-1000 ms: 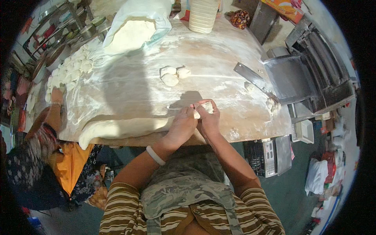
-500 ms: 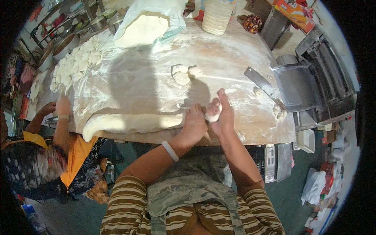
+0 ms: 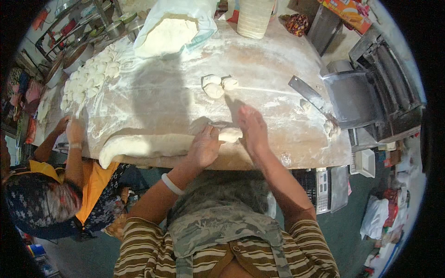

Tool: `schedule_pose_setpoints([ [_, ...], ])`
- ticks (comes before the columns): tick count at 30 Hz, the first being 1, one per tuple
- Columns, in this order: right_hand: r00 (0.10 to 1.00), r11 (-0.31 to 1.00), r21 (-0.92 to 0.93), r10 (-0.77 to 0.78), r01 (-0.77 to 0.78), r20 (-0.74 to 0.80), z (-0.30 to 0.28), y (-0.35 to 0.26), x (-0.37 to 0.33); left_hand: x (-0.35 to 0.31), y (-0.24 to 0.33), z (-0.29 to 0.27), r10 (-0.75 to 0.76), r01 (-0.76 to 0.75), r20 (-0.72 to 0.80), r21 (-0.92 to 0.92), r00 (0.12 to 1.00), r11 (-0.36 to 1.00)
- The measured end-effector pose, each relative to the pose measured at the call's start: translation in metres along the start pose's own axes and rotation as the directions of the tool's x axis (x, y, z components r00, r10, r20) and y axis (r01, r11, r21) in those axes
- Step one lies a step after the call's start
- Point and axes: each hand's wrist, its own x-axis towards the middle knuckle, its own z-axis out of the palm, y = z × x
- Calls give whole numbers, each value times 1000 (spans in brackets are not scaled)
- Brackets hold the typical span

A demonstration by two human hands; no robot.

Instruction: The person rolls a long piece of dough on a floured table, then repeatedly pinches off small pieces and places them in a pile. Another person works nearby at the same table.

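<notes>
Left hand (image 3: 205,146) wraps the dough roll (image 3: 153,145) near its right end, the roll stretched along the near edge of the table (image 3: 278,65)! Right hand (image 3: 254,132), blurred, right by the tip; can't tell whether it's gripping anything. Three lumps (image 3: 214,90) sit beyond.

An orange box (image 3: 345,15) sits around half past one. A dark metal machine (image 3: 389,88) stands between two and three o'clock, a white bin (image 3: 366,163) just past three, a white plastic bag (image 3: 374,217) at four, metal pots (image 3: 116,30) at half past ten.
</notes>
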Motion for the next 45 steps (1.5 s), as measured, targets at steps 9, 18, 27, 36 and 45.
schedule_pose_setpoints([
  [9, 982, 926, -328, -181, 187, 49, 26, 16, -31, 7, 12, 13, 72, -71, -6, 52, 997, 996],
  [18, 990, 970, 243, 62, -30, -128, 44, 17, -19, 11, 32, 32, -78, 131, -199, 268, 977, 955],
  [27, 945, 879, 385, 183, -281, 270, 93, -44, -52, 28, 1, 77, 21, -75, -309, -163, 951, 984],
  [36, 884, 734, -643, 128, 221, 449, 91, -20, -11, -67, -78, -46, 107, -37, -118, 484, 987, 874],
  [45, 568, -58, -569, -35, 820, 822, 40, -8, -14, -47, -78, -57, 43, -23, -61, 302, 997, 953],
])
